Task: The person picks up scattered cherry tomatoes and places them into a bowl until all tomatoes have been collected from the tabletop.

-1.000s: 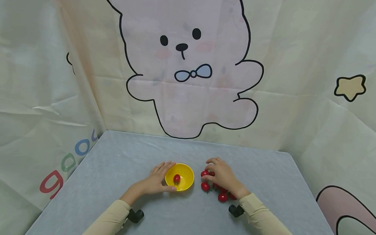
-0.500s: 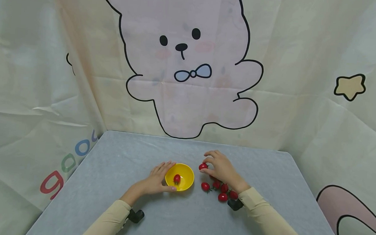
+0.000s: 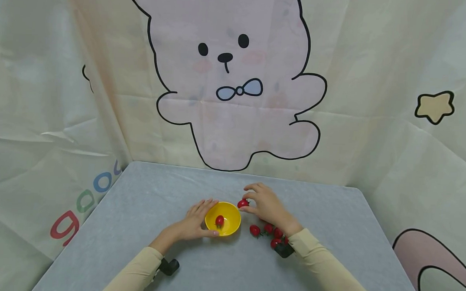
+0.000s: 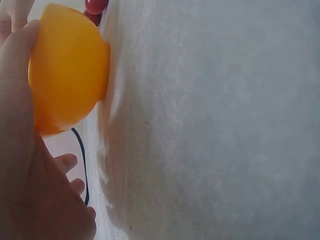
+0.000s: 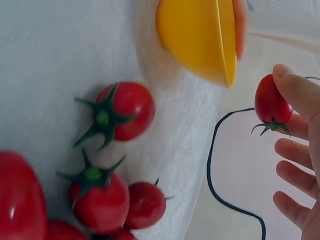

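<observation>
My left hand [image 3: 192, 223] holds the left side of a small yellow bowl [image 3: 232, 224], thumb at the near rim and fingers at the far rim. One cherry tomato [image 3: 219, 220] lies inside the bowl. Just off the bowl's far right rim, my right hand [image 3: 268, 206] pinches another cherry tomato [image 5: 271, 100] between thumb and index finger, its green calyx facing down and the other fingers spread. In the left wrist view, the thumb [image 4: 22, 50] lies along the bowl's rim.
Several loose cherry tomatoes [image 5: 102, 205] with green calyxes lie right of the bowl, partly beneath the right wrist. A grey cloth [image 3: 227, 275] covers the table. Behind it hangs a curtain [image 3: 354, 138] printed with a cartoon bear.
My right hand has picked up a cherry tomato from the group and carried it left toward the bowl. The left hand and the bowl stay where they were.
</observation>
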`<action>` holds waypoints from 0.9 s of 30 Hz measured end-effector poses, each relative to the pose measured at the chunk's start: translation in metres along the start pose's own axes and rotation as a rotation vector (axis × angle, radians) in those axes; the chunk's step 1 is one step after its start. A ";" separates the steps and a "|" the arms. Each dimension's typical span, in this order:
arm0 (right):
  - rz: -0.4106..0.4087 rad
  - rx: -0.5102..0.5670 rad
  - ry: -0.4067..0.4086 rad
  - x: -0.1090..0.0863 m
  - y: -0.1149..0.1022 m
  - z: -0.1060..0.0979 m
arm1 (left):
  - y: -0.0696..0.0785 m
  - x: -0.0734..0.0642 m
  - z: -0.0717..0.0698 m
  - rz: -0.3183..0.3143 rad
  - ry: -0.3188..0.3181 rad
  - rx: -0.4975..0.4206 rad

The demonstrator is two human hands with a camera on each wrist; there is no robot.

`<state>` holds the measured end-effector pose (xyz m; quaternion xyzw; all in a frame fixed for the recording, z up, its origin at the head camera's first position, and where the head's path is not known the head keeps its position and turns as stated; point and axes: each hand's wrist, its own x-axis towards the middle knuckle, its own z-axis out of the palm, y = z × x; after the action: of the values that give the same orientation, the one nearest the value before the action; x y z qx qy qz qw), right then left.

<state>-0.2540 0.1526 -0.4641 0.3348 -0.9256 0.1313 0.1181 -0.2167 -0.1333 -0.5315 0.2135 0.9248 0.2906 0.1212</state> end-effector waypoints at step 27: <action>-0.095 0.013 -0.106 0.008 -0.026 0.030 | -0.001 0.000 -0.001 0.033 0.000 0.007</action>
<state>-0.2471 0.1193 -0.4858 0.3857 -0.9127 0.1135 0.0731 -0.2175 -0.1349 -0.5315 0.2293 0.9222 0.2893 0.1156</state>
